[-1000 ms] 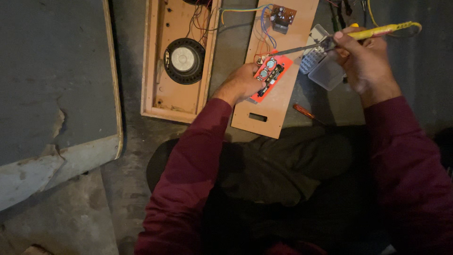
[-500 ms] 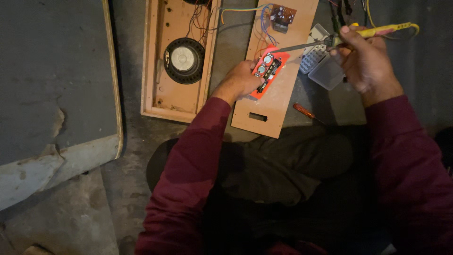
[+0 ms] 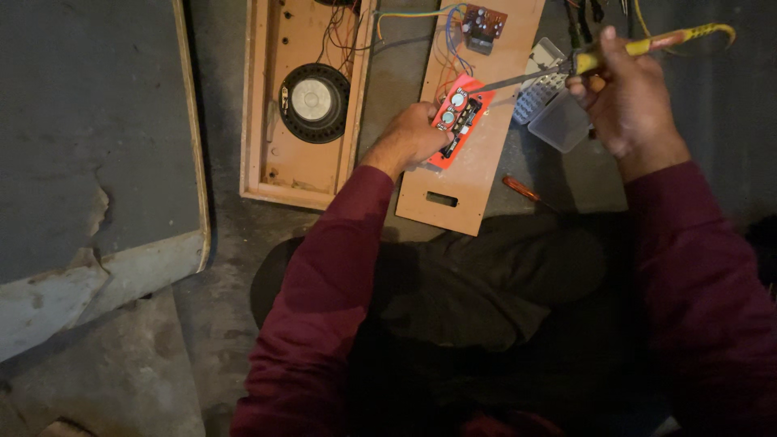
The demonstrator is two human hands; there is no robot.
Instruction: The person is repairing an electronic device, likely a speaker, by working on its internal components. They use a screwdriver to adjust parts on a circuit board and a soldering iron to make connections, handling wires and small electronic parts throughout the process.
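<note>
Since the earlier frame, little has shifted: the soldering iron [image 3: 615, 55] tip has crept slightly closer to the red circuit board [image 3: 456, 121], while both hands keep their places.

At roughly 12 o'clock in the view, the left hand [image 3: 413, 137] has its fingers curled shut around the lower-left edge of the red circuit board, pinning it against the long wooden panel [image 3: 473, 174] that lies on the floor. At 2 o'clock, the right hand [image 3: 623, 101] is closed tightly around the iron's yellow handle, its metal shaft reaching toward 9 o'clock so the tip sits at the board's upper edge.

Judging from this, the main risk is the hot tip sliding off the board's edge toward the left fingers, which are just beside it. A loose pinch could let the board tilt, dragging the tip across neighbouring parts. Coloured wires [image 3: 449, 36] run close above the board; the shaft could brush and scorch their insulation. The clear plastic container [image 3: 560, 123] lies directly under the iron's shaft and could soften if the iron dips. A speaker box [image 3: 303, 101] at 11 o'clock sits well apart.
</note>
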